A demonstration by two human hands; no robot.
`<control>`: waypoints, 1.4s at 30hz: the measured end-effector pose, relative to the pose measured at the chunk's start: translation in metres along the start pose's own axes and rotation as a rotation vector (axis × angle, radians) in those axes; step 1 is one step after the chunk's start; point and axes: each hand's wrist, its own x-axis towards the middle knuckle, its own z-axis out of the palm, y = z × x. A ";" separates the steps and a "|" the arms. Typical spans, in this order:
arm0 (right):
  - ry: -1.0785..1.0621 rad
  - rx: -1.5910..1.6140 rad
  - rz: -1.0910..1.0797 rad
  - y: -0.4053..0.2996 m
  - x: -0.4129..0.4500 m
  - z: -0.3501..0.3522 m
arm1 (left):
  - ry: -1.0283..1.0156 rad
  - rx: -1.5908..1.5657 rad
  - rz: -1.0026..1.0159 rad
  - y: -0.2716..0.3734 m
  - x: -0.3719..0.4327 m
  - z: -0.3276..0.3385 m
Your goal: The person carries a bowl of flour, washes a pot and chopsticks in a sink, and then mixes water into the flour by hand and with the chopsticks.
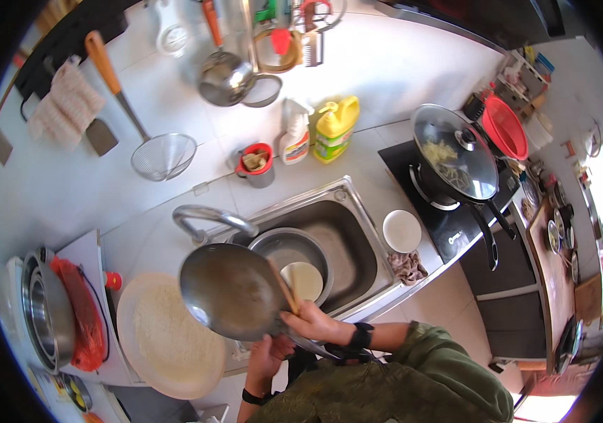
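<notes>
A dark metal wok (233,293) is held up over the near left corner of the sink, its hollow side showing brownish residue or liquid. My left hand (271,353) is at its near rim by the base of the handle, fingers curled; part of that grip is hidden. Close beside it, my right hand (309,321) holds wooden chopsticks (284,285) and lies against the wok's handle side. Below the chopsticks, a pale bowl (303,281) sits inside a metal basin (293,243) in the stainless steel sink (367,254).
A large round tray (172,338) with pale powder lies left. The curved faucet (217,214) rises behind the wok. Right of the sink are a white bowl (402,231), a rag (407,268) and a glass-lidded pan (454,153) on the stove, its handles pointing towards me.
</notes>
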 end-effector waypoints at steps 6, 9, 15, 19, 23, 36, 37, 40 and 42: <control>0.353 0.219 0.076 0.072 -0.046 -0.067 | -0.118 0.076 -0.370 -0.039 0.053 0.054; 0.549 0.330 0.189 0.074 -0.032 -0.108 | 0.003 0.113 -0.434 -0.050 0.112 0.069; 0.806 0.250 0.015 0.125 0.040 -0.192 | -0.016 0.366 -0.329 -0.071 0.261 0.076; 0.769 0.473 0.047 0.137 0.050 -0.228 | 0.001 0.421 -0.283 -0.073 0.312 0.101; 0.732 0.658 0.053 0.143 0.033 -0.230 | -0.021 0.465 -0.353 -0.076 0.337 0.106; 0.817 0.391 0.032 0.115 -0.035 -0.227 | -0.014 0.575 -0.310 -0.072 0.373 0.116; 0.773 0.488 0.047 0.112 -0.038 -0.225 | -0.007 0.566 -0.310 -0.075 0.369 0.117; 0.684 0.605 0.041 0.109 -0.037 -0.216 | -0.073 0.582 -0.246 -0.077 0.342 0.119; 0.650 0.719 0.044 0.102 -0.030 -0.205 | -0.101 0.607 -0.158 -0.072 0.307 0.114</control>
